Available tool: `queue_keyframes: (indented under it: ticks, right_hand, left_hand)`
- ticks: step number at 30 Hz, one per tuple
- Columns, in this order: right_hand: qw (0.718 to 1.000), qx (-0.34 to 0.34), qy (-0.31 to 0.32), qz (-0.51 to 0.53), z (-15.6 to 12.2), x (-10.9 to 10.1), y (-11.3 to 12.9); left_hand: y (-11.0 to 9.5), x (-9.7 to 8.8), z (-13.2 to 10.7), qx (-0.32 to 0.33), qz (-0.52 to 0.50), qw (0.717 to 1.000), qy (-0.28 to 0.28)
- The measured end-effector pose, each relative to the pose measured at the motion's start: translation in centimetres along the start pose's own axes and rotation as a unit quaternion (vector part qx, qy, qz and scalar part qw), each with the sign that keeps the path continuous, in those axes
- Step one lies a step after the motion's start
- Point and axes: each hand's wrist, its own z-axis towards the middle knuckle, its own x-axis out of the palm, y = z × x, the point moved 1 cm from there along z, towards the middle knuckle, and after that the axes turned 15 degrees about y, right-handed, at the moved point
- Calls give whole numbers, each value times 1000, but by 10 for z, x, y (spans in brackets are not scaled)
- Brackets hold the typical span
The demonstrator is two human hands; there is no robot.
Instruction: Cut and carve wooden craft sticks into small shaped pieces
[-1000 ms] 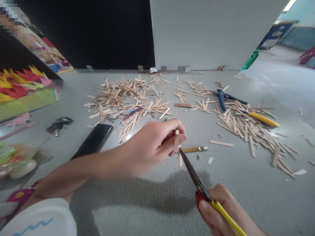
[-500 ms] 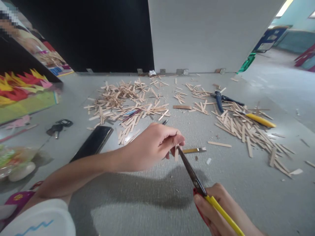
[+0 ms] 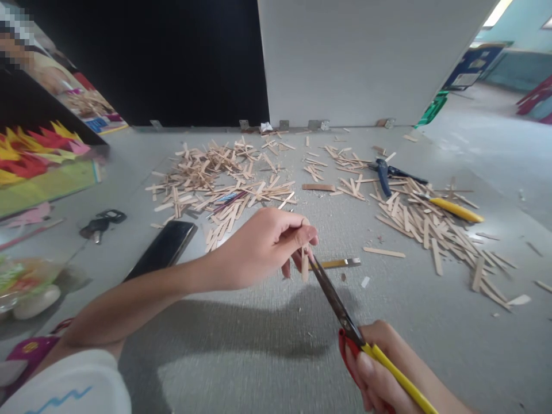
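Observation:
My left hand (image 3: 267, 247) pinches a short wooden craft stick (image 3: 305, 265) between thumb and fingers, its lower end hanging down. In my right hand (image 3: 383, 362) is a pair of scissors (image 3: 335, 300) with red and yellow handles. The blades are slightly parted, their tips right beside the stick and my left fingertips; whether they touch the wood I cannot tell. Just behind the blades lies a yellow box cutter (image 3: 334, 264) on the grey table (image 3: 241, 356). My left fingers partly hide the stick's upper end.
Loose craft sticks (image 3: 215, 164) lie heaped behind my left hand, and more sticks (image 3: 414, 215) lie at right with blue-handled pliers (image 3: 383, 177) and a yellow-handled tool (image 3: 457, 210). A phone (image 3: 164, 247), keys (image 3: 97, 227) and a white lid (image 3: 73, 385) are at left. Upright boards (image 3: 371, 63) stand behind.
My left hand has shifted slightly up and left with the stick. The scissor blades have opened a little, and the red handle has swung apart from the yellow one.

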Motion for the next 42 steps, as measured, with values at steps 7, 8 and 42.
queue_keyframes:
  ticks: [7,8,42]
  right_hand:
    - [997,72,-8,18,2,5,25]
    - [997,82,-1,12,3,5,28]
    - [994,70,7,-80,15,3,27]
  left_hand:
    - [0,5,-1,-7,25,1000,1]
    - [0,6,-1,-9,26,1000,1]
    - [-2,5,-1,1,53,998,27]
